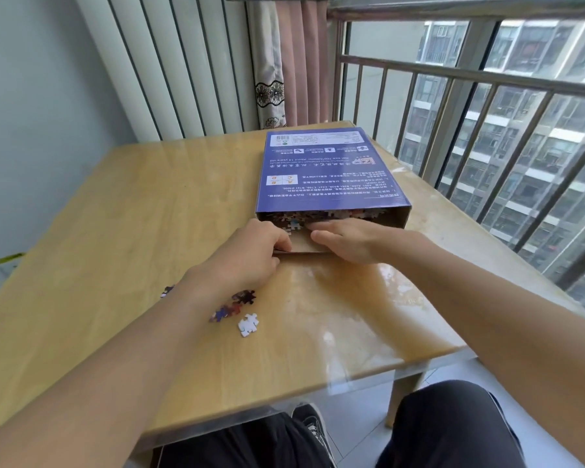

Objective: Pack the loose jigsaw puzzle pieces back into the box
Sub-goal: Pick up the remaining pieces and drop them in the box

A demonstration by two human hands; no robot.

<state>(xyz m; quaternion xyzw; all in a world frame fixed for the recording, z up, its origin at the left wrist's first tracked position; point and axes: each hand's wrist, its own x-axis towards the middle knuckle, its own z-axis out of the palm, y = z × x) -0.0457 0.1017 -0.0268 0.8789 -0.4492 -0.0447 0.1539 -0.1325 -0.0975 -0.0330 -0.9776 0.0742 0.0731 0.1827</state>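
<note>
Knees in dark trousers (453, 430) and a dark shoe (313, 425) fill the lower edge, below the near rim of the wooden counter (149, 211). Loose jigsaw pieces (232, 307) lie on the counter beside the left forearm: a dark, multicoloured cluster, one white piece (248, 324) just beside it, and another small dark cluster (167, 290) partly hidden beyond the forearm.

Farther in, the blue box (325, 167) lies flat near the counter's far right corner, printed side up, with its near end open. Its interior is crowded with puzzle pieces (325, 217), visible as a mottled band along the opening. A brown cardboard flap (303, 243) projects from the opening onto the counter.

Left hand (250, 251): fingers curled, gripping the left edge of the flap. Right hand (355, 239): palm down on the flap, fingers extended and held together, their tips at the mouth of the box among the pieces; whether they pinch any piece cannot be told.

Beyond the counter stand a metal railing (470, 79), curtains (284, 62) and a ribbed wall panel (183, 62).
</note>
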